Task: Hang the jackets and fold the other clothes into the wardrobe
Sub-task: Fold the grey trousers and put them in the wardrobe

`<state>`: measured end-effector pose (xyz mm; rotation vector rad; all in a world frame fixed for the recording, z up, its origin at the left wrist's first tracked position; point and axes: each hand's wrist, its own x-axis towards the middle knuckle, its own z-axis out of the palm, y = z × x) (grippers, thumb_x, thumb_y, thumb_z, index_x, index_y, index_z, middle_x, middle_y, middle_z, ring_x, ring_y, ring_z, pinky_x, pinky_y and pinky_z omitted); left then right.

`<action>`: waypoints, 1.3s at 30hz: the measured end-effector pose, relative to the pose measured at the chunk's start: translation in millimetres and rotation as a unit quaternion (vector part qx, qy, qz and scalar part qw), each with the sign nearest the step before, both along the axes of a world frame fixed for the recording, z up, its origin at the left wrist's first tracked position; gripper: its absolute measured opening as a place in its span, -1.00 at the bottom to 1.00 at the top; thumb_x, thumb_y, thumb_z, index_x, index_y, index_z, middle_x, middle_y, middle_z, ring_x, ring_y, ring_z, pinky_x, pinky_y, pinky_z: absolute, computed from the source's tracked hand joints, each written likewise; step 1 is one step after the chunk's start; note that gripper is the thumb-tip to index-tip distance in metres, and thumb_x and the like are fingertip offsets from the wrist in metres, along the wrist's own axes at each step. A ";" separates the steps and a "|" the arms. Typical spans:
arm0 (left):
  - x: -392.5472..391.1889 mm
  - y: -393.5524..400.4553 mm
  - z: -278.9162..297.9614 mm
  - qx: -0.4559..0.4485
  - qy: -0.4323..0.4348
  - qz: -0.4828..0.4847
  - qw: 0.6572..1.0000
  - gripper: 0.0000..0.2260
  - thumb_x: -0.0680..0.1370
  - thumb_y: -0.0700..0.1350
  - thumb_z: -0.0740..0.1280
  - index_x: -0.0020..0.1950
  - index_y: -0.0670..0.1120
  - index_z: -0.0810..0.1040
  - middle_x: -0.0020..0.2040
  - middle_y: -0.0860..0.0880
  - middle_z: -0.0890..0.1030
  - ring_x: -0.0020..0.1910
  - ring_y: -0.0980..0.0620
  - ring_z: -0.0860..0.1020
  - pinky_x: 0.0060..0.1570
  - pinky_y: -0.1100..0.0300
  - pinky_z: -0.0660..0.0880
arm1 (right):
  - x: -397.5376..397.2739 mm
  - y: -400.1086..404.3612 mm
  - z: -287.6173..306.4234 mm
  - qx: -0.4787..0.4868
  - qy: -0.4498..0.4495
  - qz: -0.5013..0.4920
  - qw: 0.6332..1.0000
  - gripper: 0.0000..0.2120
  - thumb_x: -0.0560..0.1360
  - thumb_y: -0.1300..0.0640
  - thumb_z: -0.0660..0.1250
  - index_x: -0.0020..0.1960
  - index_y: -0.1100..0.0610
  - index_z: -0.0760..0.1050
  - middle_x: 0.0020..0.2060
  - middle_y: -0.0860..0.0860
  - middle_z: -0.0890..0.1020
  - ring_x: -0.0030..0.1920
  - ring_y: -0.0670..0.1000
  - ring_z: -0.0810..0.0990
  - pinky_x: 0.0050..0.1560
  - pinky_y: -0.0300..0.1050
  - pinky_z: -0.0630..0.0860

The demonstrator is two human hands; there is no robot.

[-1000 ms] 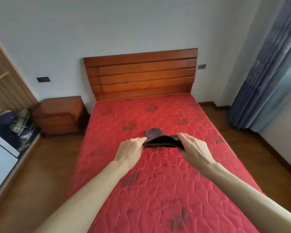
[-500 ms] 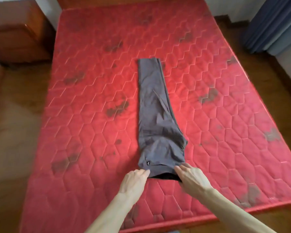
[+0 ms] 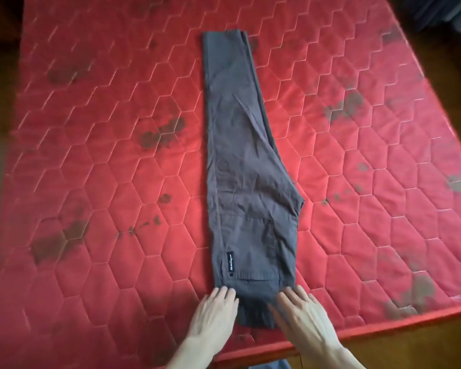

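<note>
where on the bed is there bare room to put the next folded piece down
Bare mattress lies left of the trousers, out to the bed's left edge, and again on their right toward the right edge and the front edge. It is crowded only at the near middle, where the left hand and right hand lie flat on the waistband.

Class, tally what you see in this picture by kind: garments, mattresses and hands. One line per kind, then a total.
Garments: 1, the grey trousers
Mattresses: 1, the red mattress
Hands: 2, left hand and right hand
Total: 4
</note>
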<state>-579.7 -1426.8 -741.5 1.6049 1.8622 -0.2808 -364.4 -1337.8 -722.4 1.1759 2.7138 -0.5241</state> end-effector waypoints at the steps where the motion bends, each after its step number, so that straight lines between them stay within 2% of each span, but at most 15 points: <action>1: -1.2 7.5 -3.5 0.049 0.002 0.016 0.999 -0.75 0.73 0.03 0.05 0.24 0.02 0.48 0.21 0.02 0.52 0.23 -0.03 0.53 0.20 0.03 0.49 | -6.0 3.3 -2.8 0.013 0.011 -0.010 1.000 -0.77 0.58 -0.09 0.29 -0.09 0.04 0.59 -0.11 -0.07 0.62 -0.10 0.06 0.64 -0.22 -0.04 0.60; 3: -0.9 23.5 -12.2 0.142 0.002 0.033 0.989 -0.81 0.66 -0.02 0.23 0.20 -0.02 0.54 0.18 0.00 0.55 0.14 -0.05 0.58 0.08 0.02 0.57 | -22.6 12.5 -10.7 0.026 0.021 -0.028 0.999 -0.67 0.64 -0.05 0.18 0.17 0.08 0.64 0.17 -0.02 0.65 0.12 0.10 0.66 -0.01 0.02 0.64; 6: -1.3 48.5 -28.7 0.167 -0.001 0.032 0.985 -0.59 0.56 -0.05 0.41 0.39 -0.14 0.56 0.38 -0.11 0.57 0.36 -0.12 0.56 0.28 -0.07 0.56 | -50.0 27.6 -27.9 0.035 0.049 -0.050 0.997 -0.54 0.66 -0.01 0.13 0.42 0.15 0.56 0.47 0.08 0.54 0.48 0.13 0.50 0.33 0.07 0.56; 8: 0.4 60.3 -42.4 0.161 0.004 0.011 0.987 -0.48 0.57 -0.06 0.39 0.51 -0.20 0.47 0.53 -0.16 0.45 0.52 -0.14 0.42 0.43 -0.11 0.45 | -65.0 34.3 -44.2 0.029 0.063 -0.051 0.996 -0.51 0.68 0.02 0.10 0.54 0.15 0.45 0.57 0.07 0.41 0.59 0.09 0.33 0.49 0.06 0.41; 10: 3.9 62.7 -59.1 0.163 0.015 0.002 0.986 -0.45 0.63 -0.04 0.20 0.60 -0.22 0.32 0.62 -0.17 0.31 0.62 -0.13 0.26 0.52 -0.13 0.33 | -73.1 36.8 -63.4 0.024 0.066 -0.047 0.996 -0.49 0.70 0.03 0.08 0.62 0.13 0.32 0.63 0.05 0.30 0.64 0.06 0.20 0.57 0.07 0.26; 12: 5.8 59.7 -75.6 0.165 0.018 0.013 0.986 -0.43 0.67 -0.01 0.10 0.66 -0.20 0.19 0.68 -0.14 0.17 0.67 -0.11 0.12 0.59 -0.13 0.22 | -73.1 38.2 -85.1 0.023 0.054 -0.041 0.997 -0.47 0.70 0.03 0.08 0.65 0.13 0.25 0.65 0.05 0.23 0.66 0.06 0.14 0.57 0.11 0.21; 15: 7.0 52.4 -97.3 0.182 0.028 0.018 0.983 -0.39 0.70 0.06 0.10 0.70 -0.14 0.06 0.71 -0.10 0.01 0.69 -0.08 -0.01 0.64 -0.12 0.08 | -62.2 45.0 -113.6 0.025 0.038 -0.066 0.997 -0.42 0.70 -0.04 0.11 0.68 0.11 0.17 0.68 0.03 0.14 0.68 0.04 0.06 0.61 0.13 0.18; 18: 5.1 44.9 -106.0 0.210 0.010 0.020 0.977 -0.38 0.69 0.07 0.13 0.70 -0.11 0.06 0.72 -0.08 0.02 0.69 -0.07 -0.01 0.64 -0.13 0.05 | -46.8 50.7 -128.0 0.037 0.046 -0.082 0.995 -0.37 0.70 -0.14 0.12 0.69 0.06 0.13 0.69 0.00 0.11 0.69 0.00 0.02 0.66 0.06 0.04; 21: -10.2 37.1 -111.4 0.233 -0.017 -0.023 0.972 -0.41 0.70 0.05 0.14 0.70 -0.09 0.12 0.71 -0.06 0.06 0.69 -0.05 0.02 0.63 -0.13 0.10 | -30.6 54.6 -135.7 0.040 0.060 -0.072 0.995 -0.38 0.71 -0.16 0.11 0.70 0.03 0.11 0.69 -0.02 0.10 0.69 0.00 0.01 0.67 0.03 -0.01; 27: -62.8 33.7 -110.4 0.235 -0.005 -0.197 0.952 -0.33 0.68 0.15 0.18 0.71 -0.10 0.05 0.71 -0.10 0.01 0.69 -0.07 -0.01 0.62 -0.08 0.10 | 8.6 79.0 -134.0 0.018 0.040 0.019 0.999 -0.38 0.72 -0.19 0.03 0.71 0.00 0.03 0.70 0.01 0.01 0.69 0.05 -0.03 0.66 0.09 0.01; 30: -87.3 37.3 -107.1 0.241 -0.014 -0.257 0.936 -0.29 0.65 0.11 0.22 0.70 -0.13 0.05 0.71 -0.11 0.01 0.69 -0.07 -0.01 0.61 -0.07 0.11 | 20.7 91.4 -129.9 0.019 0.030 0.071 0.997 -0.36 0.73 -0.22 -0.01 0.71 0.03 0.00 0.70 0.06 0.00 0.69 0.08 -0.03 0.64 0.11 0.06; 35: -110.6 47.6 -99.8 0.231 -0.039 -0.314 0.920 -0.12 0.37 -0.09 0.27 0.68 -0.22 0.09 0.71 -0.18 0.01 0.69 -0.14 0.01 0.62 -0.12 0.12 | 41.4 122.3 -113.8 -0.056 0.039 0.194 0.979 -0.23 0.65 -0.23 0.22 0.72 -0.01 -0.02 0.70 0.10 -0.08 0.70 0.13 -0.08 0.66 0.09 0.00; 39: -110.4 57.6 -99.9 0.244 -0.014 -0.336 0.909 -0.15 0.37 -0.16 0.23 0.68 -0.22 0.10 0.70 -0.18 0.02 0.69 -0.15 0.01 0.61 -0.16 0.15 | 43.5 140.7 -97.1 -0.069 0.004 0.260 0.963 -0.08 0.43 -0.01 0.34 0.71 -0.03 0.02 0.70 0.11 -0.03 0.69 0.15 -0.06 0.64 0.16 0.14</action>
